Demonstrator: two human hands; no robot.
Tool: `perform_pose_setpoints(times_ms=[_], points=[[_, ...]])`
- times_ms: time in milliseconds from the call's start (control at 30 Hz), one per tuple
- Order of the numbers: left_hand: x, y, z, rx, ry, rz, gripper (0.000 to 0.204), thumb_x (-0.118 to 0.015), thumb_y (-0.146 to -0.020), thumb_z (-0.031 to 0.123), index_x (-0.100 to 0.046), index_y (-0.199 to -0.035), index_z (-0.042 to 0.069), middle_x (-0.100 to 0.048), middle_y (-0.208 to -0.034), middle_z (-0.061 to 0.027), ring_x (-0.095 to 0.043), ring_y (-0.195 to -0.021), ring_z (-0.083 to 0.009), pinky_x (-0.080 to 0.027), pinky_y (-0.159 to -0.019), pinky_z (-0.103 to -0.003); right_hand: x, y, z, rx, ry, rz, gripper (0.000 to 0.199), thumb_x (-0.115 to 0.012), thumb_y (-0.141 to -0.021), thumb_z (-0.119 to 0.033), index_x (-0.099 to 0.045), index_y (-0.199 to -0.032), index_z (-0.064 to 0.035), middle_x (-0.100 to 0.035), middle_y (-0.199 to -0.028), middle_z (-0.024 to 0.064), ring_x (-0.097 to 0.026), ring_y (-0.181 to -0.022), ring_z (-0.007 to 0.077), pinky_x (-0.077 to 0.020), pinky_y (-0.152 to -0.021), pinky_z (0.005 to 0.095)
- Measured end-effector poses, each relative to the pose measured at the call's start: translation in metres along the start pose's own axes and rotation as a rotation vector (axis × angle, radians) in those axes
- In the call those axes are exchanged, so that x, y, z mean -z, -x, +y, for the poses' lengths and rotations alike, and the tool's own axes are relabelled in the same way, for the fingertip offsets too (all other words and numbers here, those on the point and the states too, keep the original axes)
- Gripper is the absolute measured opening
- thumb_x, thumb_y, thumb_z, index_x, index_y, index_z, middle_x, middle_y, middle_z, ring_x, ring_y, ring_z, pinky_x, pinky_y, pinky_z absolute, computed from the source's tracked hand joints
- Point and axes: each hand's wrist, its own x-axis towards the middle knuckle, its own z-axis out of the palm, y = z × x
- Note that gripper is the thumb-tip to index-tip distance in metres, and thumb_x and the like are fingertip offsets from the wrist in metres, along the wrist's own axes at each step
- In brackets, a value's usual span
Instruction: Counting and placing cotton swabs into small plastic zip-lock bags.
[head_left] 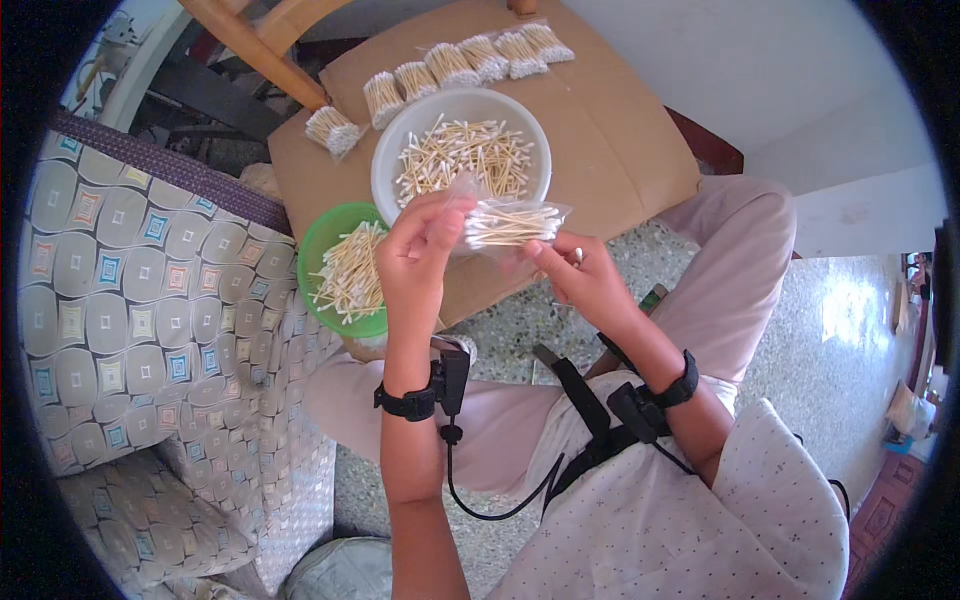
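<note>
One clear plastic bag of cotton swabs (513,228), held level between the two hands by the near rim of a white bowl (383,165): left hand (415,240) with fingertips pinched together on its left end, right hand (590,275) with thumb and curled fingers closed on its right end. Around it: loose swabs (465,155) in the white bowl, more in a green bowl (312,245) alongside, six filled packets (452,66) in a row beyond, a seventh (332,130) apart at left, on a cardboard-covered seat (620,150)
</note>
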Motion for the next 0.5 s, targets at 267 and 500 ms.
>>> perform_pose_setpoints(times_ms=[267,500], points=[[0.0,0.003,0.006,-0.009,-0.013,0.221,0.019,-0.063,-0.085,0.01,-0.061,-0.099,-0.001,-0.061,-0.095,-0.006,-0.058,-0.087,-0.0101,-0.045,-0.076,-0.022,0.004,-0.007,0.017,0.054,0.148,-0.109,0.033,-0.055,-0.09,-0.031,-0.068,-0.091,-0.0002,-0.068,-0.09,0.0055,-0.056,-0.07,0.0064,-0.0459,-0.063,0.0237],[0.002,0.002,0.021,0.125,-0.091,-0.145,0.032,-0.071,-0.075,0.007,-0.059,-0.105,0.006,-0.061,-0.086,-0.0004,-0.055,-0.077,-0.0051,-0.043,-0.064,-0.02,0.047,-0.016,0.016,0.244,-0.855,0.23,0.049,-0.032,-0.097,-0.046,-0.054,-0.099,-0.0024,-0.03,-0.06,-0.0048,-0.03,-0.047,0.0047,-0.0289,-0.049,0.0229]])
